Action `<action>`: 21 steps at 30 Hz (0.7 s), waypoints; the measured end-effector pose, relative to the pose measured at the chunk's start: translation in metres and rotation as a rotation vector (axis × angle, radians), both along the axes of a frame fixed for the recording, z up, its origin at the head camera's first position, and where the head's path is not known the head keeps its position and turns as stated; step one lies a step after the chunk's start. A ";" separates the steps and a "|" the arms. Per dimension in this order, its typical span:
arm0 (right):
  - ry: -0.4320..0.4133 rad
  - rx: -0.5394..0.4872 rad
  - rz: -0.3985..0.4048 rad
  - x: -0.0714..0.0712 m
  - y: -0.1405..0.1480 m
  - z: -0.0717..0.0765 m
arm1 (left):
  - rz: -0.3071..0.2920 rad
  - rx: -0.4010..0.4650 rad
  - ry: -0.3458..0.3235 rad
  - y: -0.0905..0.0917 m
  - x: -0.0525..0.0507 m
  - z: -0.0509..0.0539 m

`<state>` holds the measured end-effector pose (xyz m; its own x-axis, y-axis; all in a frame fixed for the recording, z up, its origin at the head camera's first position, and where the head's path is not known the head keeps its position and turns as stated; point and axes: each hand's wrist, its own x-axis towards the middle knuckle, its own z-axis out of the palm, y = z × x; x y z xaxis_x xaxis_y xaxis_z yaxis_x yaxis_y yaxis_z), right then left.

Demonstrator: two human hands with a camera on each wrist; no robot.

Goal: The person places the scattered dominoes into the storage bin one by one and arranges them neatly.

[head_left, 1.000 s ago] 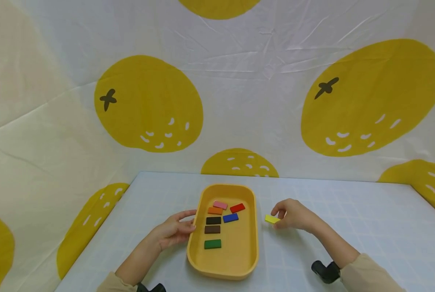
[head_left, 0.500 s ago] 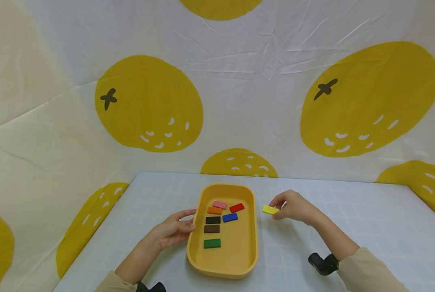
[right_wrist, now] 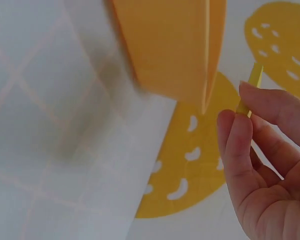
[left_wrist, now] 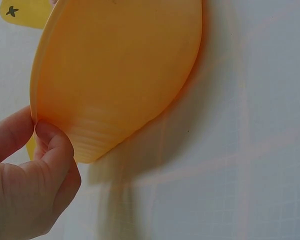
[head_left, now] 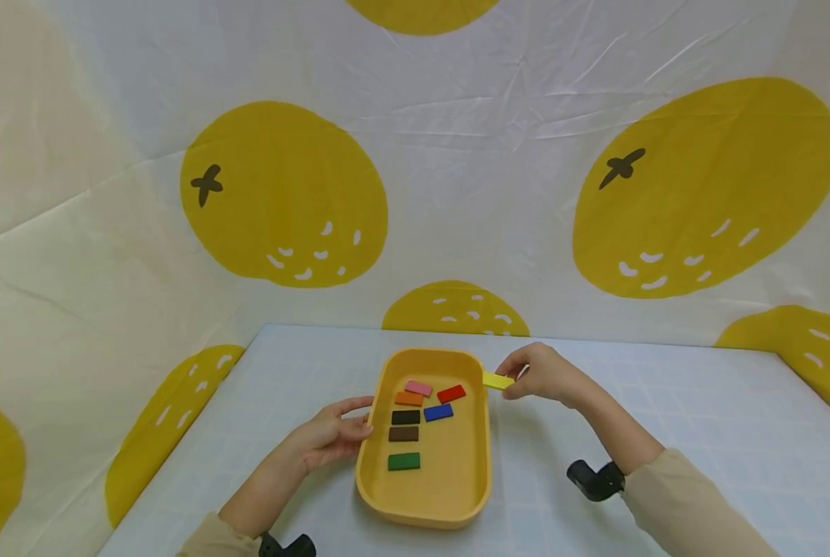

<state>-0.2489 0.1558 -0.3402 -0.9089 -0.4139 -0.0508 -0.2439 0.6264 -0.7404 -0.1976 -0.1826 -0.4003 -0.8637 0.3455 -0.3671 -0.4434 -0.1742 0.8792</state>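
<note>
My left hand (head_left: pixel 327 439) pinches the left rim of a yellow plastic tray (head_left: pixel 449 483); in the left wrist view its fingers and thumb meet at the rim. Between the thumb and fingers of my right hand (head_left: pixel 547 377) is a flat yellow block (head_left: pixel 498 381), held at the tray's upper right edge. Inside the tray lie a pink block (head_left: pixel 418 387), an orange block (head_left: pixel 409 398), a red block (head_left: pixel 451 394), a blue block (head_left: pixel 438 412), a black block (head_left: pixel 405 417), a brown block (head_left: pixel 404 434) and a green block (head_left: pixel 404 461).
The tray is on a pale table (head_left: pixel 665 433) with a faint grid. Behind it hangs a white sheet (head_left: pixel 477 193) printed with big yellow fruit shapes. Black wrist devices (head_left: pixel 596 480) are worn on both arms.
My right hand has carried the yellow block up and to the left, from beside the tray to its upper right rim. The left hand keeps its place on the tray.
</note>
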 end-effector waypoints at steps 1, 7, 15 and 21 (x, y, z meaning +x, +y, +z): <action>-0.001 -0.004 0.003 -0.001 -0.002 0.002 | 0.000 0.000 0.000 0.000 0.000 0.001; -0.022 -0.019 0.016 -0.008 -0.019 0.009 | 0.005 -0.014 -0.004 0.001 0.000 0.002; -0.056 -0.079 0.031 -0.016 -0.039 0.009 | 0.011 -0.019 -0.006 0.001 0.001 0.004; -0.080 -0.135 0.031 -0.021 -0.049 0.000 | -0.001 -0.025 -0.004 0.001 0.000 0.004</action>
<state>-0.2699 0.1073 -0.3404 -0.8910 -0.4495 -0.0641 -0.1987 0.5129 -0.8351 -0.1976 -0.1814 -0.3966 -0.8616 0.3370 -0.3795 -0.4475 -0.1517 0.8813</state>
